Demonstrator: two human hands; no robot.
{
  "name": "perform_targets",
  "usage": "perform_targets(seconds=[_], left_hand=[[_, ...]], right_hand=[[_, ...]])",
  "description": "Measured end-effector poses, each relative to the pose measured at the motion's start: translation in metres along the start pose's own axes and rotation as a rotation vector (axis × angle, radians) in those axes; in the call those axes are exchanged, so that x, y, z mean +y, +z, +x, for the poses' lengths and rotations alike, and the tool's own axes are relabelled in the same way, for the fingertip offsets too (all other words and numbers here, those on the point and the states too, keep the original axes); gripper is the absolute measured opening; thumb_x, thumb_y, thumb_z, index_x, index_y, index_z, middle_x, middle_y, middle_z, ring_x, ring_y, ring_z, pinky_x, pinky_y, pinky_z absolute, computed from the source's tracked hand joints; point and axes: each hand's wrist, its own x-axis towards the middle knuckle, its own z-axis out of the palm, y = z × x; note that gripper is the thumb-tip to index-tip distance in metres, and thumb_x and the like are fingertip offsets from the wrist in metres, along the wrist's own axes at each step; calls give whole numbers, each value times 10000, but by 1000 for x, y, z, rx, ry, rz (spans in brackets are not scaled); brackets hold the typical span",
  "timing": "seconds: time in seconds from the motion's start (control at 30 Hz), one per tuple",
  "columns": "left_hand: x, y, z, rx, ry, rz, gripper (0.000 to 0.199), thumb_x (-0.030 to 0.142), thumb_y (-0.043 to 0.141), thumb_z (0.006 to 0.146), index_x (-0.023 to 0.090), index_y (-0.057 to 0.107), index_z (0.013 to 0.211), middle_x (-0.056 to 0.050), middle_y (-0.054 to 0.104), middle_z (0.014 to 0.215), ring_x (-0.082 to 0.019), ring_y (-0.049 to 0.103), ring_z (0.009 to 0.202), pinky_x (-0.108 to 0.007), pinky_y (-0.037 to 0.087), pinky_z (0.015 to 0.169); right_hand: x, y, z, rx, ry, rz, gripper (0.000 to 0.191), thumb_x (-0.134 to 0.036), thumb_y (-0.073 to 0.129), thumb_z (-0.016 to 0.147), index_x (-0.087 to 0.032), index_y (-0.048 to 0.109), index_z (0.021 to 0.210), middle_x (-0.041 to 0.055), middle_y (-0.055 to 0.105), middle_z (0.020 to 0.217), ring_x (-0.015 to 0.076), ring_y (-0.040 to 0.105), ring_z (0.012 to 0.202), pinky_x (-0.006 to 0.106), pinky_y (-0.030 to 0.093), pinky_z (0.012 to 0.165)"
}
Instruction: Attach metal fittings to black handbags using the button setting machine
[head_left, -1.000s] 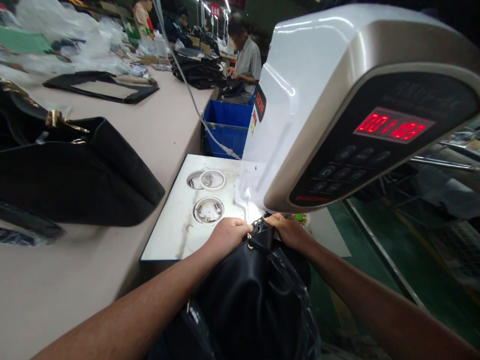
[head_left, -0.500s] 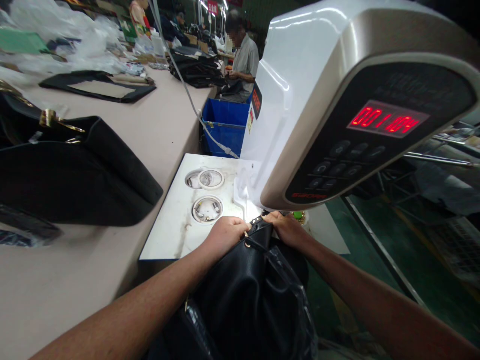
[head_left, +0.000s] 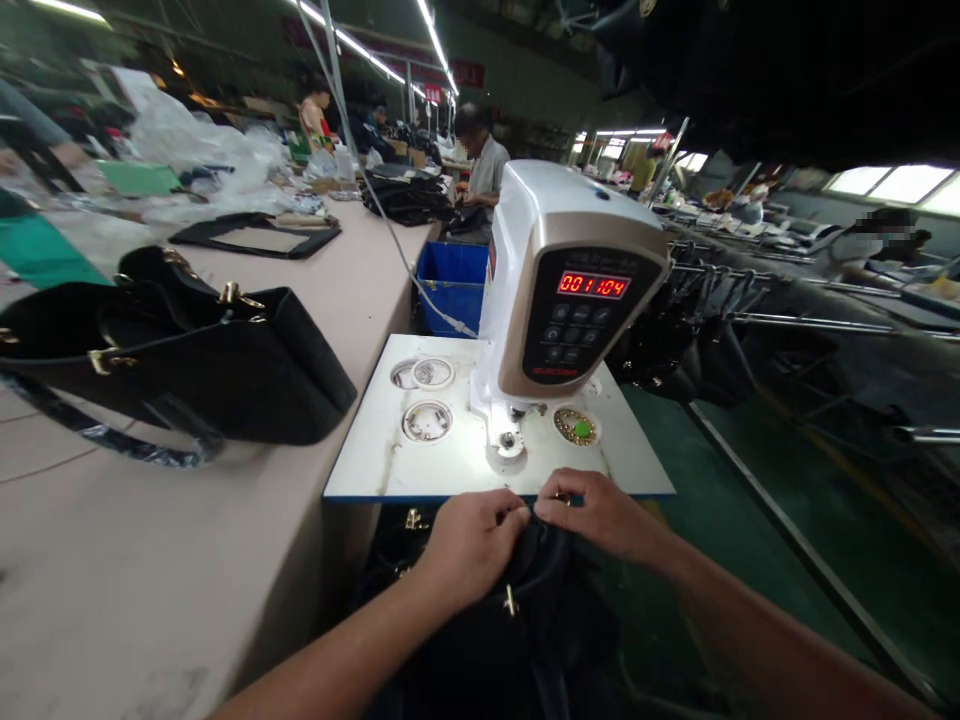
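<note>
A black bag (head_left: 555, 610) with gold fittings hangs below the front edge of the white machine plate (head_left: 457, 475). My left hand (head_left: 480, 535) is closed on the bag's upper edge. Close beside it, my right hand (head_left: 592, 510) pinches the same edge, fingertips almost meeting. Above the plate stands a white and gold press machine (head_left: 517, 290) with a red lit display; its lit lower die (head_left: 508, 445) lies bare. Round cups of small metal parts (head_left: 427, 422) are set in the plate, one at the right (head_left: 576, 427) holding gold pieces and something green.
Another black bag (head_left: 300, 370) stands on the long table (head_left: 300, 530) at left. Behind are a flat black piece (head_left: 255, 236), plastic wrap (head_left: 195, 150), a blue bin (head_left: 454, 280) and a seated person (head_left: 486, 165). Metal rails with black items run along the right.
The view has lifted and pulled back from the machine. Both hands, with the bag's edge, have come off the die area to just in front of the plate.
</note>
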Motion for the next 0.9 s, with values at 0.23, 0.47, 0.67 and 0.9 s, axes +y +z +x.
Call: perform_targets(seconds=[0.23,0.47,0.67,0.9], left_hand=[[-4,21,-78,124,94,46,281,400,596,945,265,739,1146,-70,749,1139,-257,668,1083,-349,499,960],[-84,18,-120,371,-472,-108,875,574,728,794,55,485,1454,-236,612,1401,-349,628,1239,-457,491,1085],[-93,37,-127,151,-476,-196,516,382,860,645,125,736,1075,-120,791,995,-302,742,935,-349,587,777],[-70,45,-118,163,-338,-52,131,101,651,641,144,716,746,-29,699,674,-218,671,706,-276,452,606]], right_hand=[[-5,23,-87,151,-350,-519,169,-343,654,984,-221,747,912,39,702,861,227,586,877,399,360,809],[7,53,-166,357,-446,-521,89,-292,666,979,-233,732,967,38,726,899,227,627,907,422,406,860],[15,76,-207,391,-464,-483,57,-293,713,947,-239,723,963,29,733,882,238,649,921,434,445,859],[-5,58,-226,372,-391,-534,178,-370,766,899,-255,704,1020,50,724,970,251,656,920,442,480,841]])
